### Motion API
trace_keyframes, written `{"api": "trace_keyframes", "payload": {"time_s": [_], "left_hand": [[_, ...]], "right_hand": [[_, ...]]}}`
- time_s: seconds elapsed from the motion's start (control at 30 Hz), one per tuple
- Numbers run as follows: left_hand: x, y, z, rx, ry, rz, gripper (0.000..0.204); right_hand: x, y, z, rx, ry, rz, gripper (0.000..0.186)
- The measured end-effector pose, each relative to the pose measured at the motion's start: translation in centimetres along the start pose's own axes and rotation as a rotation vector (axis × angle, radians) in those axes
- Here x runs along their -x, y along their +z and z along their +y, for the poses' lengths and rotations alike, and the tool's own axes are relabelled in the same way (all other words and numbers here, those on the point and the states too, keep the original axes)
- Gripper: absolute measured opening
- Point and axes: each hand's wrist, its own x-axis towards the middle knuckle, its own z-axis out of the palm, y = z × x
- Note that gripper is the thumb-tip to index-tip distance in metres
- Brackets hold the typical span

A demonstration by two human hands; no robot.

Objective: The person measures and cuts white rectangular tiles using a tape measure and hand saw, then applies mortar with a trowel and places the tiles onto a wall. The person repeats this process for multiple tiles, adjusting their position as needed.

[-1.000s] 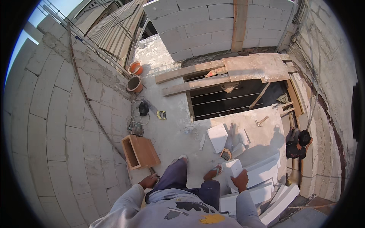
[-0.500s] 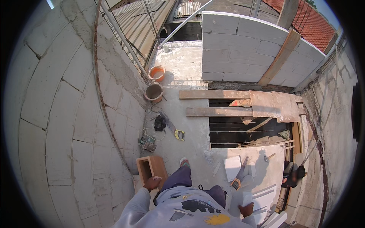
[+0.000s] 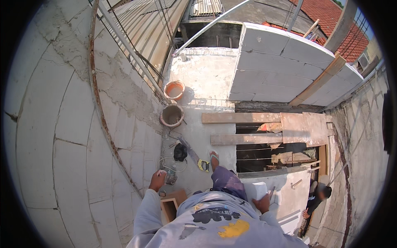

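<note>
My right hand [image 3: 261, 203] grips a white lightweight block [image 3: 257, 189] at its near end, beside my right thigh. My left hand [image 3: 157, 181] is raised near the left wall with curled fingers; a small pale spot shows at its fingertips, too small to name. Below that hand stands a hollow wooden box [image 3: 179, 196], partly covered by my shirt. Just beyond the hand, a dark power tool [image 3: 170, 177] with a pale cord lies on the floor. A handsaw [image 3: 203, 165] with a yellow and black handle lies left of my forward foot, beside a black plastic bag [image 3: 180, 152].
Ahead on the right is a floor opening [image 3: 260, 153], crossed by rods and partly covered by planks [image 3: 242, 118]. Two buckets [image 3: 172, 115] stand along the left wall. A hammer [image 3: 296, 184] lies on the right slab. Another person [image 3: 317, 197] is at the right gap.
I have stepped forward. My left hand has left the wooden box and risen. My right hand has carried the white block forward, away from the pieces on the floor.
</note>
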Motion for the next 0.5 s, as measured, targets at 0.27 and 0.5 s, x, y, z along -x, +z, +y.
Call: {"api": "trace_keyframes", "payload": {"time_s": [0.27, 0.5], "left_hand": [[-5.9, 2.6, 7.6, 0.143, -0.042, 0.125, 0.017], [-20.4, 1.7, 17.6, 0.004, 0.256, 0.114, 0.016]], "right_hand": [[-18.4, -5.4, -22.4, 0.172, -0.419, 0.168, 0.084], [-29.8, -10.6, -51.2, 0.175, -0.625, 0.145, 0.079]]}}
